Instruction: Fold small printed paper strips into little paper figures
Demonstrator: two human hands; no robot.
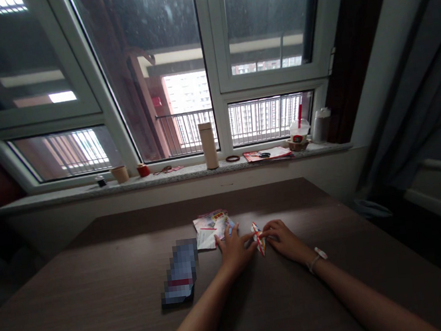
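Observation:
A small piece of folded printed paper (258,239), red, white and yellow with pointed ends, is between my two hands just above or on the table (113,305). My left hand (236,248) touches its left side with thumb and index finger, while its other fingers spread over the edge of some printed papers (208,230). From the right, my right hand (287,240) pinches the folded paper with curled fingers. A bracelet (315,262) circles my right wrist. To the left of my left forearm lies a phone (181,273) with a blurred-out screen.
On the granite windowsill (158,180) behind the table stand a beige thermos (208,146), a paper cup (120,174), a small red container (143,170), and a drink cup (299,130) with a red straw. Scissors (264,154) lie on red papers (278,152) there.

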